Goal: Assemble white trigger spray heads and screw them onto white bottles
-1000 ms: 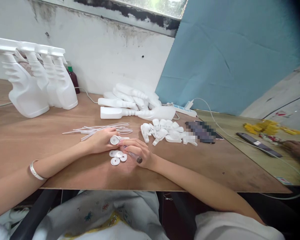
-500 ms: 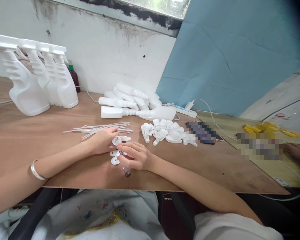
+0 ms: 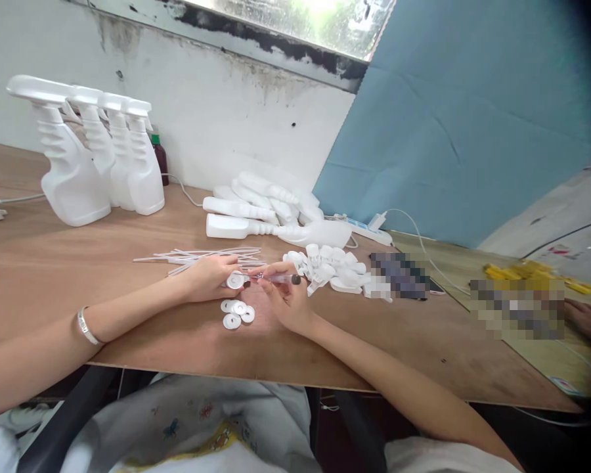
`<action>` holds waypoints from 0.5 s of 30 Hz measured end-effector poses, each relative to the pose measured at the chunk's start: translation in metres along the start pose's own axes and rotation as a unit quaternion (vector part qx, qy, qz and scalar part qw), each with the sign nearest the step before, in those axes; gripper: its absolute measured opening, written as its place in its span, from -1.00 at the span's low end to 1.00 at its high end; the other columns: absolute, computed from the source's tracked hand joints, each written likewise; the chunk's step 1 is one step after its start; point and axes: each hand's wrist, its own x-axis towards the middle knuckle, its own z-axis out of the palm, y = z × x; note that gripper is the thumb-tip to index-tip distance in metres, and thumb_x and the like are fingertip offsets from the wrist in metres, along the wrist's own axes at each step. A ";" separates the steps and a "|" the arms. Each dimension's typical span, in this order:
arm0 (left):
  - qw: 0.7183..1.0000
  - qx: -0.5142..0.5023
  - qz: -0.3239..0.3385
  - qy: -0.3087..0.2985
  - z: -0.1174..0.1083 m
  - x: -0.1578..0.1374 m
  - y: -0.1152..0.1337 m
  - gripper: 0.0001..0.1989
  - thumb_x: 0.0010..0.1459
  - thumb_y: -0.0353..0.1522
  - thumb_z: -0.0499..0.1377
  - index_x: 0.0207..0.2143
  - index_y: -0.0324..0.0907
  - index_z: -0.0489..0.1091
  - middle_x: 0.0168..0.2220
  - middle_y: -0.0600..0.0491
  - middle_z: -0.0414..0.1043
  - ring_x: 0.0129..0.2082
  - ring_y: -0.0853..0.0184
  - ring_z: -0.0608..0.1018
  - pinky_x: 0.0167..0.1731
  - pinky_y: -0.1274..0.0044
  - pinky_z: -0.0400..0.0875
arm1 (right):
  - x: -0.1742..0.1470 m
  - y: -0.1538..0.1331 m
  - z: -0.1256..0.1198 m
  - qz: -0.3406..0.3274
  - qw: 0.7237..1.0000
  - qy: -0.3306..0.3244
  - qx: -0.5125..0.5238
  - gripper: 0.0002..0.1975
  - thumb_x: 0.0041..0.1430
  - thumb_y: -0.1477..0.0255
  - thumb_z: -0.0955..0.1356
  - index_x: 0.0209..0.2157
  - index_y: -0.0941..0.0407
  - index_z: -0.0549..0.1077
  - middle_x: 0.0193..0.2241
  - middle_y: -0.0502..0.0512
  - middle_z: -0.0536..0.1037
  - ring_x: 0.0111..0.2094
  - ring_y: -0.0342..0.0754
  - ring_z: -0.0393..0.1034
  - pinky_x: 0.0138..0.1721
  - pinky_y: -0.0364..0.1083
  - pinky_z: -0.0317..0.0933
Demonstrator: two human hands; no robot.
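Note:
My left hand (image 3: 207, 277) is closed around a white spray trigger head (image 3: 235, 280), its round collar opening turned up toward me. Fingers of my right hand (image 3: 291, 307) are wrapped round a screwdriver (image 3: 278, 278) with a clear handle and dark end. The screwdriver lies roughly level, its thin shaft pointing left at the collar; whether the tip touches it I cannot tell. Several white ring gaskets (image 3: 237, 311) lie on the table just below my hands. Behind my left hand are thin white dip tubes (image 3: 187, 258).
A pile of white trigger heads (image 3: 325, 264) lies right of my hands, with white bottles (image 3: 276, 209) lying behind. Assembled spray bottles (image 3: 76, 174) stand at the left. Phones (image 3: 398, 276) and a power strip (image 3: 367, 231) are at the right. Another person's hand (image 3: 588, 318) shows at the far right.
The screwdriver has swung from pointing down toward me to nearly level, its shaft now at the trigger head's collar. My right hand has moved slightly right, uncovering the gaskets.

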 end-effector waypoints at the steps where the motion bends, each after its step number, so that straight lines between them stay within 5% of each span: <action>1: 1.000 -0.003 -0.002 -0.001 0.000 0.000 0.000 -0.77 0.11 -0.26 0.04 -0.32 -0.21 0.38 -0.42 0.03 0.26 -0.46 0.36 0.37 -0.43 0.55 0.24 | 0.000 0.000 0.001 0.018 1.000 0.004 0.016 -0.89 0.16 0.46 0.27 -0.26 0.07 0.21 -0.25 0.09 0.49 -0.19 -0.08 0.43 -0.20 -0.01 0.39; 12: 0.999 0.028 0.036 0.007 0.001 -0.001 -0.006 -0.74 0.12 -0.23 0.03 -0.29 -0.21 0.39 -0.40 0.02 0.28 -0.43 0.34 0.40 -0.43 0.55 0.24 | 0.006 -0.002 0.007 0.139 0.976 0.102 0.136 -0.84 0.16 0.32 0.27 -0.32 0.05 0.15 -0.41 -0.01 0.50 -0.30 -0.09 0.47 -0.25 -0.01 0.44; 15: 0.998 0.042 0.048 0.007 0.002 -0.001 -0.007 -0.71 0.12 -0.22 0.03 -0.25 -0.22 0.38 -0.38 0.01 0.29 -0.41 0.33 0.40 -0.42 0.55 0.24 | 0.004 0.000 0.007 0.125 0.980 0.089 0.126 -0.83 0.15 0.32 0.27 -0.31 0.05 0.15 -0.39 0.00 0.50 -0.28 -0.07 0.47 -0.27 -0.02 0.44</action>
